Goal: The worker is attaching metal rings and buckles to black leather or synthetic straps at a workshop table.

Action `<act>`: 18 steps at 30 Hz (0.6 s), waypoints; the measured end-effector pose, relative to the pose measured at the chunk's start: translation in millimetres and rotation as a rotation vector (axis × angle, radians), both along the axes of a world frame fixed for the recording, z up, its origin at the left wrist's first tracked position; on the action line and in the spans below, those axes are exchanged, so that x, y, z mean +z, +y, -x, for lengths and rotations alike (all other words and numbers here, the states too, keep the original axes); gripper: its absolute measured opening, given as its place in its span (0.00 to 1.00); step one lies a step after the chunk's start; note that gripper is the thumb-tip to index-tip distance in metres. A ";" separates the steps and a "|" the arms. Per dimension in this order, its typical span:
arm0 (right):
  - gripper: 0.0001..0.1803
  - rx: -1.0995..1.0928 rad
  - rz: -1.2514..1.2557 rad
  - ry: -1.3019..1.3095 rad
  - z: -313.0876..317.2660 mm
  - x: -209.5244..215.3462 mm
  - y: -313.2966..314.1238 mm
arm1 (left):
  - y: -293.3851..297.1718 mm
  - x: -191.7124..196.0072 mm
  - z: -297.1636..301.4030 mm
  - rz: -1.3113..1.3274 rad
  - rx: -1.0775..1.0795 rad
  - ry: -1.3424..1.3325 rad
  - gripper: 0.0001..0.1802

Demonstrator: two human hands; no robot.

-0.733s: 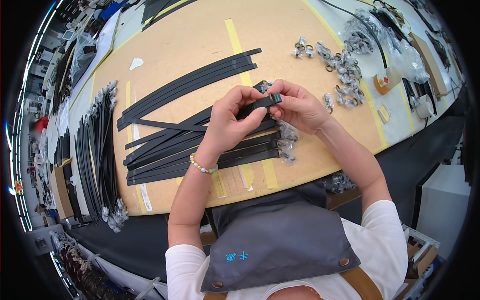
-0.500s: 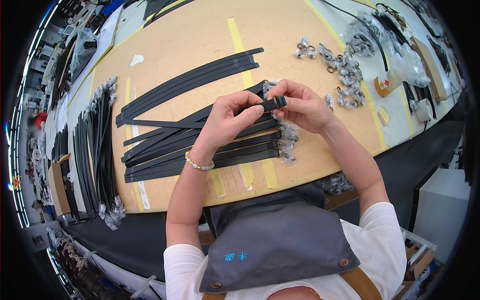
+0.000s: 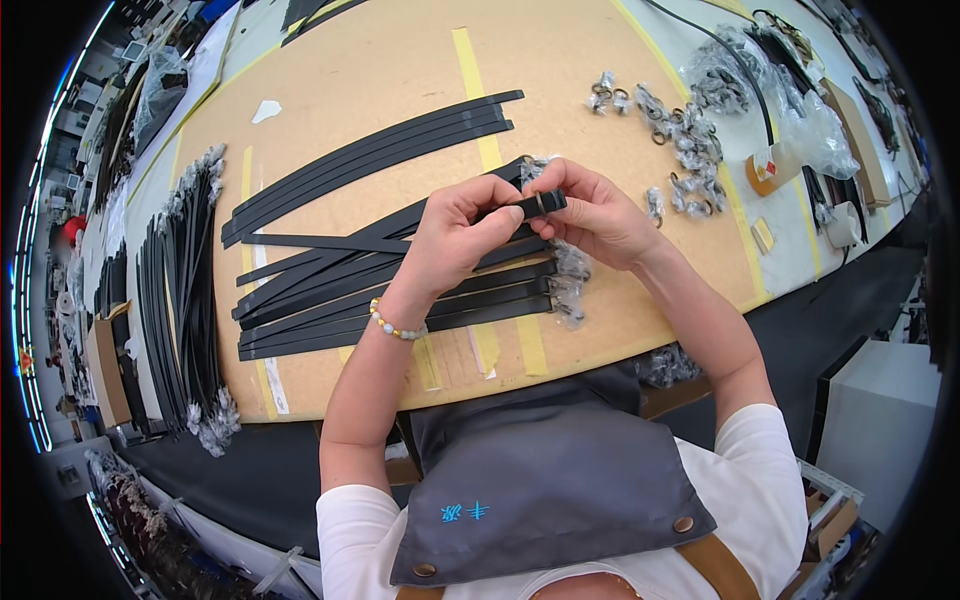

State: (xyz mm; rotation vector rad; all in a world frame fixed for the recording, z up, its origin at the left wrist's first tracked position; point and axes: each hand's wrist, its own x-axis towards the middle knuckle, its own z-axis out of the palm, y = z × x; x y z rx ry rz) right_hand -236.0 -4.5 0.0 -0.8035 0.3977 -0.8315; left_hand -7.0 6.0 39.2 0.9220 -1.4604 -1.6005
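While held up just above the tan board worktop, near the middle of the frame, seen pinched from both sides: the end of a flat black strap with a small metal ring threaded on. Left hand closed on the strap from the left, fingertips curled over its top edge; right hand clamped on the tip from the right, thumb and forefinger at the ring. Both hands drawn together, nearly touching.

Judged partway through — one strap in hand, with a spread of loose black straps lying beneath and to the left of the hands, and a second long bundle of black straps angled across the upper centre. Hard to tell whether those carried rings yet; a few clear-wrapped ends showed at their right tips. Plenty of fittings left, by the look: a scatter of bagged metal rings at upper right, well apart from the hands. Far left of the frame — a dense row of black straps with wrapped ends, possibly the finished lot, though not certain.
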 end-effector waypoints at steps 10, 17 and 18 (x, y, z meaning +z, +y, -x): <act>0.12 -0.025 0.048 0.054 -4.4 3.1 1.3 | -4.8 4.8 -4.0 -0.048 -0.055 -0.027 0.07; 0.12 -0.032 -0.003 0.012 0.3 12.9 -1.8 | -6.9 14.5 -5.6 0.128 0.014 -0.036 0.08; 0.12 -0.032 -0.003 0.014 0.8 12.0 -1.7 | -6.1 17.5 -7.4 0.157 0.003 -0.030 0.10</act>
